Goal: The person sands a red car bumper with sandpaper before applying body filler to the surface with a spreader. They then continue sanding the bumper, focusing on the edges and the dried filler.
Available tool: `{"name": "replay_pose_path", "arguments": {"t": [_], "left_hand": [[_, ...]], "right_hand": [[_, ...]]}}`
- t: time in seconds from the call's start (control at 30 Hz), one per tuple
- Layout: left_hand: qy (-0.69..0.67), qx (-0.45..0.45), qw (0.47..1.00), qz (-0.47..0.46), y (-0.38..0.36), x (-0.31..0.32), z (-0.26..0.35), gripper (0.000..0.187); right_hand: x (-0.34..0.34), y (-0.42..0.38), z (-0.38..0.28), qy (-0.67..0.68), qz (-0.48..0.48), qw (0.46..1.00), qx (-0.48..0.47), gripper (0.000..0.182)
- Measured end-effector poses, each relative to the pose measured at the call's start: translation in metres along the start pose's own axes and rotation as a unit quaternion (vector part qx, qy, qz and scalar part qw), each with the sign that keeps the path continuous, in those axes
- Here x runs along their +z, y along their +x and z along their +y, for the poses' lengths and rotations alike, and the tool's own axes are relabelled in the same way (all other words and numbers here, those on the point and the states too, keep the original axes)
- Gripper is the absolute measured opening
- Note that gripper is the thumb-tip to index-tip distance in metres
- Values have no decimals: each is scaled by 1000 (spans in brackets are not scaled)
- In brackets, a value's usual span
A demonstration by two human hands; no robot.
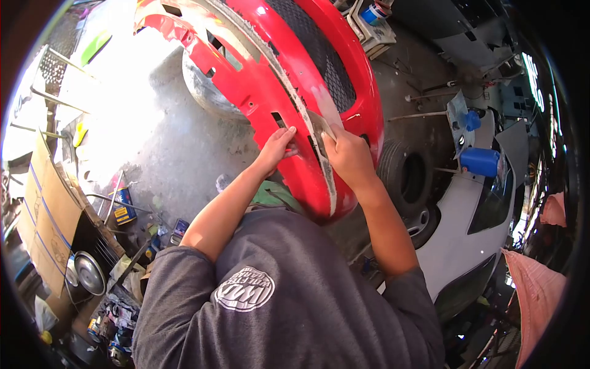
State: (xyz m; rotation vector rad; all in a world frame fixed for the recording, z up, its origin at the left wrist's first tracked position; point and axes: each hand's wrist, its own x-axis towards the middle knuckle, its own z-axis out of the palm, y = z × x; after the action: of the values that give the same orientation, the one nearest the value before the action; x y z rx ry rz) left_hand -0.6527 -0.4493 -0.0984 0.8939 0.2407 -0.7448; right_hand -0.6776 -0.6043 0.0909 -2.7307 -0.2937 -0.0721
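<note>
A red car bumper (252,86) stretches from the top of the view down to my waist. A rough, whitish sanded strip (284,78) runs along its ridge, with pale dusty patches beside it. My left hand (276,149) grips the bumper's edge by a small rectangular slot, its thumb on top. My right hand (350,154) is closed on a thin grey-brown piece that looks like sandpaper (318,125), pressed against the ridge. The underside of that piece and some right fingers are hidden. Black mesh (335,71) fills the bumper's opening.
Tyres (402,172) lie close on the right, beside a pale car body (452,227) with a blue jug (479,162). A plastic chair (370,40) bearing a can stands at the top. Cardboard (46,209), a blue-yellow tin (124,206) and clutter occupy the left.
</note>
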Motion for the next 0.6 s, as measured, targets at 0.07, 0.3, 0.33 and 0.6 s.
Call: {"name": "replay_pose_path", "arguments": {"t": [0.07,0.3,0.33,0.6], "left_hand": [[2,-10,1000,0,2,-1,0,35],[-7,6,1000,-6,3,-2,-3,35],[-8,7,1000,-6,3,-2,-3,35],[5,8,1000,2,-2,2,3,35]], "right_hand": [[-10,-6,-4,-10,-16,1000,6,17],[-12,-13,4,-1,-39,999,21,17],[-13,-15,3,-8,-43,999,22,16],[1,-6,-8,-27,-39,999,14,16]]}}
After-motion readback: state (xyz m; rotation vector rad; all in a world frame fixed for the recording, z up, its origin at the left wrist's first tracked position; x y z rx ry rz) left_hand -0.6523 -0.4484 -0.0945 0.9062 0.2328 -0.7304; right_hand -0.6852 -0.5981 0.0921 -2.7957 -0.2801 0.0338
